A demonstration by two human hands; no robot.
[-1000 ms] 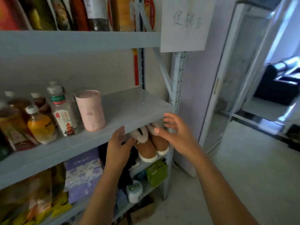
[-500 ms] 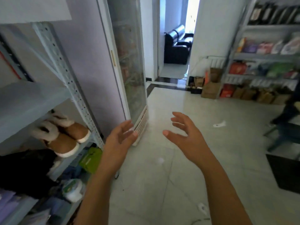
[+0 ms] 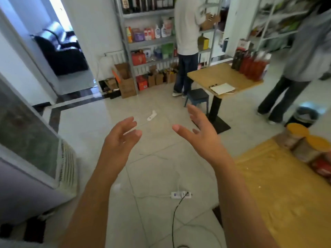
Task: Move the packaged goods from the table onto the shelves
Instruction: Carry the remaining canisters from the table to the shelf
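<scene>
Head view: orange-lidded jars [image 3: 291, 139] on table [image 3: 277, 185]

Two clear jars [image 3: 288, 141] with yellow lids stand upright, side by side, on the yellow-covered worktop [image 3: 277, 185], well right of the fingers [image 3: 196, 114] of the right hand [image 3: 201, 137]. A blurred red pack [image 3: 322, 167] lies just beside them.

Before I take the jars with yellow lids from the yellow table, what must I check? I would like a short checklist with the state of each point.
1. Left hand empty: ok.
2. Right hand empty: ok.
3. Jars with yellow lids visible on the yellow table: ok.
4. Floor free beside the table: not ok, a power strip lies there.
5. Jars within arm's reach: cannot tell.
</scene>
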